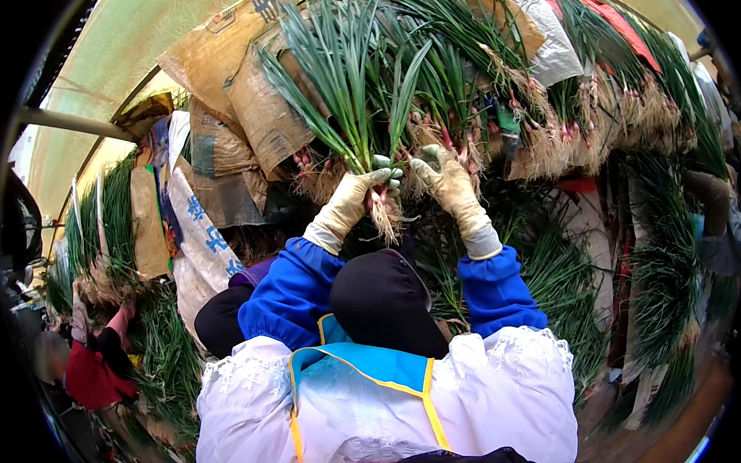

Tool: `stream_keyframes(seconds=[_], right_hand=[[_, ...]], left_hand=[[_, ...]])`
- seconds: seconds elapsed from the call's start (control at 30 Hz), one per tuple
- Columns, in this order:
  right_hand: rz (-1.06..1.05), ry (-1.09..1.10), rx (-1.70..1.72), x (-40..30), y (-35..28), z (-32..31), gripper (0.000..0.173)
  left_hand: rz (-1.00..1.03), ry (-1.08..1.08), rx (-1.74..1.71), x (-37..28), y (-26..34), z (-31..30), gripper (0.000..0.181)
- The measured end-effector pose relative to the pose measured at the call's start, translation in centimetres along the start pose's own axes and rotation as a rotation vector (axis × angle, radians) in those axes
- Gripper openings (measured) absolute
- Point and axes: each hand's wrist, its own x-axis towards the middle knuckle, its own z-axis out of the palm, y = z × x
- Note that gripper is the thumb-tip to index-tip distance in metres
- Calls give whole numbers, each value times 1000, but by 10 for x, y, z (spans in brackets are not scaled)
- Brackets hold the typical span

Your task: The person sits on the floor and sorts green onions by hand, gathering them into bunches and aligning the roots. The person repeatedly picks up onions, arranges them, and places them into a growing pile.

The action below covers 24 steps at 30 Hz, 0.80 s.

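Note:
My left hand [353, 197], in a soiled cream-coloured glove, is closed around the base of a bunch of green garlic or similar allium plants [351, 90]. The long dark leaves fan upward, while reddish bulbs and pale roots [385, 217] hang below the fist. Just right of the bunch, my right hand [444, 176] wears a matching glove with its fingers curled near thin leaves and the roots behind. Whether those fingers pinch a leaf cannot be told. More rooted plants [446, 93] lie directly beyond both hands.
Woven sacks [268, 105] cover the raised surface ahead at left. Bunches with hanging roots [569, 137] line it to the right. Loose greens [559, 269] lie lower down at right. Another person in red [96, 375] is at the far left, beside more bunches. A metal pole [74, 122] crosses the upper left.

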Motion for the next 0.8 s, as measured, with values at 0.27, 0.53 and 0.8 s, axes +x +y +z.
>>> stream_keyframes(seconds=[0.27,0.53,0.8], right_hand=[[-263,-267,-354,16,-5,34,32],[-142,243,-449,20,24,-17,29],[-430,-261,75,25,10,4,39]], left_hand=[[27,149,349,-16,3,-10,15],[330,106,146,-47,36,39,20],[194,90,99,-21,47,0,25]])
